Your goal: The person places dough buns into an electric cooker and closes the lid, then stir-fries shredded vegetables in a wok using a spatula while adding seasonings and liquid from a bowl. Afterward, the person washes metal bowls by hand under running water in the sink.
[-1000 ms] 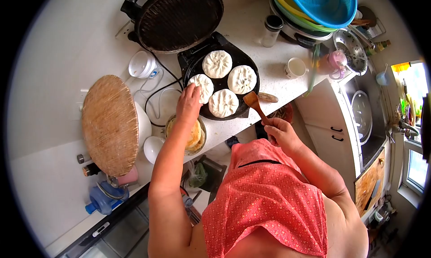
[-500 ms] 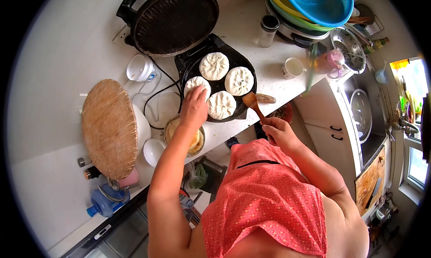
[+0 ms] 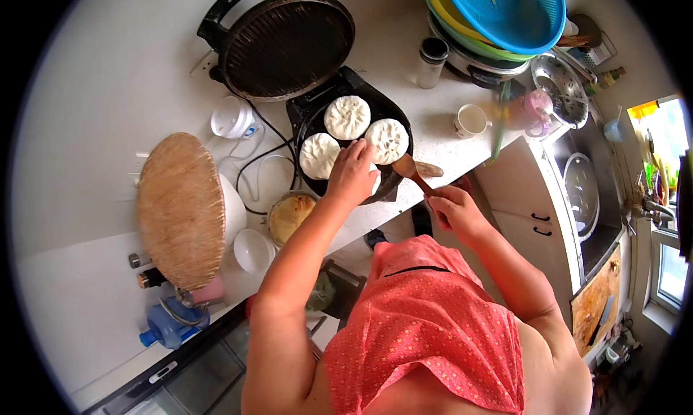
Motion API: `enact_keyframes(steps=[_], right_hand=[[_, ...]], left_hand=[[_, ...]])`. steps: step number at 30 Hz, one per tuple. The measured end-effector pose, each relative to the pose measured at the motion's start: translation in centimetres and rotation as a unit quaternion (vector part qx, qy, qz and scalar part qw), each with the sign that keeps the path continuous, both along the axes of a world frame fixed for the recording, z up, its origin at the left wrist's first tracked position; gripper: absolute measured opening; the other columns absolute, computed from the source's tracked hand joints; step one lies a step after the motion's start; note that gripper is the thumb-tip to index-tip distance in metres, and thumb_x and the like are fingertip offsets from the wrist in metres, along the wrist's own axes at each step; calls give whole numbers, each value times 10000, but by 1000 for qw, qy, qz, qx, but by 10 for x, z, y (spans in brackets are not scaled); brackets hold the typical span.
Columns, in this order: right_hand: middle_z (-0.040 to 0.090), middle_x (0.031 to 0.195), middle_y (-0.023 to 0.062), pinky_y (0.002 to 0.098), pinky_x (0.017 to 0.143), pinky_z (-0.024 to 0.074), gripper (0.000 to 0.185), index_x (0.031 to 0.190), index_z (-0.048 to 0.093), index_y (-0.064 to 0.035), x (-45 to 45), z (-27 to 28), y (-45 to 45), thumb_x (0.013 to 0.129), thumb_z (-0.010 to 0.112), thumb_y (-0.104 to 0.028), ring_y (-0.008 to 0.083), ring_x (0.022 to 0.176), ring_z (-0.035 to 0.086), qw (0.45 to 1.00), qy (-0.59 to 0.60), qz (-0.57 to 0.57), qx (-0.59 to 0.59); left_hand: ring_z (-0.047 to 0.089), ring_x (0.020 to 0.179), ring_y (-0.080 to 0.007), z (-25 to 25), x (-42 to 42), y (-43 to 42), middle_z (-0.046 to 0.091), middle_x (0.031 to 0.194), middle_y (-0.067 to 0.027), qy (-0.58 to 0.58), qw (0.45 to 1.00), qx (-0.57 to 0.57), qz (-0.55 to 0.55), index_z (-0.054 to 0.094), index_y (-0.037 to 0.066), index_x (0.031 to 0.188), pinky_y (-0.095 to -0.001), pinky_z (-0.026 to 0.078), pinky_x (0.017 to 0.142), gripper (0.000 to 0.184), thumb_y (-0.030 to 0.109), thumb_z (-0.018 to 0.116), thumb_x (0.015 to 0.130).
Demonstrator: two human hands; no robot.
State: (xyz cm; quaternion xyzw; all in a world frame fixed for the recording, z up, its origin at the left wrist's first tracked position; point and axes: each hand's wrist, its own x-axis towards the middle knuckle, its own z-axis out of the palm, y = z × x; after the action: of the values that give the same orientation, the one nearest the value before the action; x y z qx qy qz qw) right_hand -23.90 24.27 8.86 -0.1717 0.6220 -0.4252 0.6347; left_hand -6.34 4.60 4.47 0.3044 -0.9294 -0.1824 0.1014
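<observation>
My left hand rests palm down, fingers stretched, over the front dough round in the open black electric pan. It covers most of that round. Several pale, pleated rounds lie in the pan: one at the back, one at the right, one at the left. My right hand is closed round the handle of a wooden spatula, whose blade is at the pan's right front rim, near the right round.
The pan's raised lid stands behind. A bowl of cooked flatbread, a white bowl and a woven round board are at the left. A cup, a jar and stacked baskets are at the right.
My left hand has moved right from the left round to the front one, uncovering the left round. My right hand still holds the spatula beside the pan.
</observation>
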Motion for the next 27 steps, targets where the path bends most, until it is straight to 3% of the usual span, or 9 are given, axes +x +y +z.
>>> enact_keyframes(steps=[2, 6, 10, 11, 13, 16, 17, 21, 27], right_hand=[[469, 665, -14, 229, 451, 331, 202, 1016, 568, 2, -2, 3, 12, 873, 519, -133, 64, 521, 423, 999, 29, 14, -15], [468, 664, -26, 226, 468, 342, 187, 1015, 563, -10, -4, 14, 34, 879, 516, -129, 58, 534, 423, 1000, 23, -1, -14], [475, 668, -25, 223, 479, 353, 195, 1034, 553, -9, -5, 14, 50, 887, 512, -130, 56, 540, 440, 998, 50, 0, -25], [475, 668, -25, 223, 479, 353, 195, 1034, 553, -9, -5, 13, 53, 887, 512, -130, 56, 540, 440, 998, 50, -1, -26], [482, 675, -26, 216, 485, 362, 198, 1038, 550, -6, -7, 9, 58, 888, 512, -129, 54, 542, 450, 998, 49, -23, -35], [513, 717, -10, 219, 516, 405, 219, 1060, 542, 24, -15, 10, 65, 890, 535, -115, 51, 570, 472, 997, 46, -42, -39], [513, 717, -10, 219, 516, 405, 219, 1060, 542, 24, -17, 8, 68, 890, 535, -115, 51, 570, 472, 997, 43, -45, -38], [504, 714, -14, 221, 509, 406, 207, 1062, 539, 20, -31, 4, 76, 895, 529, -103, 53, 570, 473, 997, 31, -58, -44], [501, 714, -12, 220, 506, 410, 193, 1049, 541, 20, -50, -7, 78, 891, 522, -90, 58, 569, 474, 997, 17, -55, -46]], left_hand=[[458, 1162, -325, 25, 4, -34, 503, 1225, -163, 57, 998, -6, 21, 546, 13, 1106, -409, 353, 1007, 389, 151, 658, 760], [430, 1169, -382, 107, 12, -132, 458, 1256, -211, 140, 933, -325, 62, 516, 35, 1131, -470, 343, 985, 372, 117, 609, 780], [367, 1223, -430, 178, 12, -212, 409, 1318, -250, 125, 881, -431, 149, 450, 13, 1256, -470, 316, 1016, 481, 221, 575, 841], [367, 1223, -430, 182, 11, -230, 409, 1318, -250, 125, 881, -432, 147, 450, 13, 1256, -470, 316, 1016, 481, 221, 575, 841], [389, 1216, -425, 191, 8, -254, 456, 1278, -261, 96, 937, -251, 225, 433, -7, 1279, -447, 325, 1017, 514, 294, 530, 873], [457, 1158, -402, 200, 7, -255, 524, 1196, -252, 75, 949, -213, 221, 470, -8, 1243, -434, 363, 981, 487, 322, 501, 886], [534, 1047, -372, 202, 9, -250, 577, 1109, -215, 74, 946, -241, 201, 537, 7, 1157, -425, 413, 906, 415, 321, 512, 887], [568, 919, -357, 216, 16, -192, 615, 966, -175, 71, 946, -263, 176, 593, 27, 1025, -402, 445, 809, 310, 300, 531, 894], [559, 829, -309, 210, 40, -66, 603, 894, -121, 7, 963, -267, 44, 602, 47, 979, -397, 455, 730, 206, 179, 622, 822]])
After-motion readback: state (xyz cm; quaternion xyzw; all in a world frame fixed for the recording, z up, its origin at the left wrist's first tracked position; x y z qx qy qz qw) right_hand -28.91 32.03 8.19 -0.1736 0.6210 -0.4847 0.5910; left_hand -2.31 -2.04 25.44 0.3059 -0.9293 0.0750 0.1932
